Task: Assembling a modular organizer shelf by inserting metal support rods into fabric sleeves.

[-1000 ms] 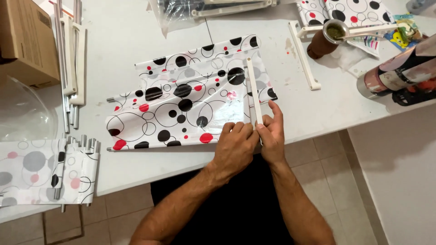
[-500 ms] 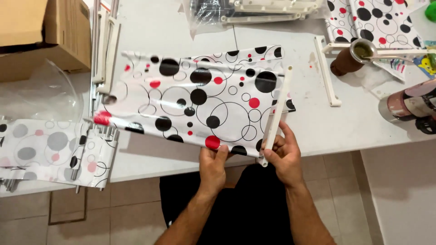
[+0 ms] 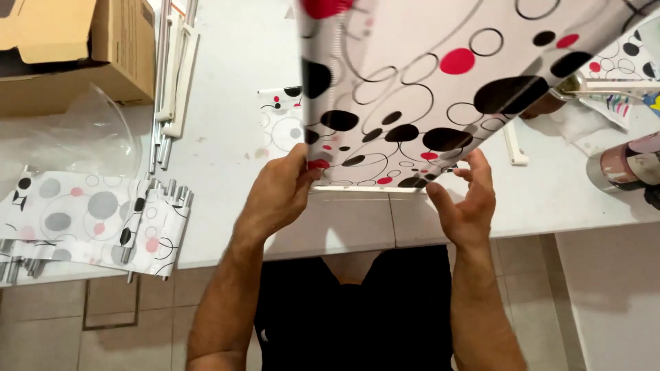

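A white fabric panel (image 3: 426, 75) printed with black and red dots and thin circles is raised off the white table (image 3: 234, 158), its far end tilted up toward the camera. My left hand (image 3: 278, 192) grips its lower left corner. My right hand (image 3: 464, 203) holds the lower right corner, fingers curled around the edge. A white rod (image 3: 364, 188) runs along the panel's bottom edge between my hands. The panel hides much of the table behind it.
Another dotted fabric piece with metal rods (image 3: 89, 223) lies at the table's left front. A cardboard box (image 3: 75, 51), clear plastic wrap (image 3: 82, 141) and a bundle of metal tubes (image 3: 172, 82) sit at left. Tape rolls (image 3: 625, 165) lie at right.
The dotted panel went from lying flat on the table to being lifted and tipped upright toward the camera. Both hands shifted to its bottom corners.
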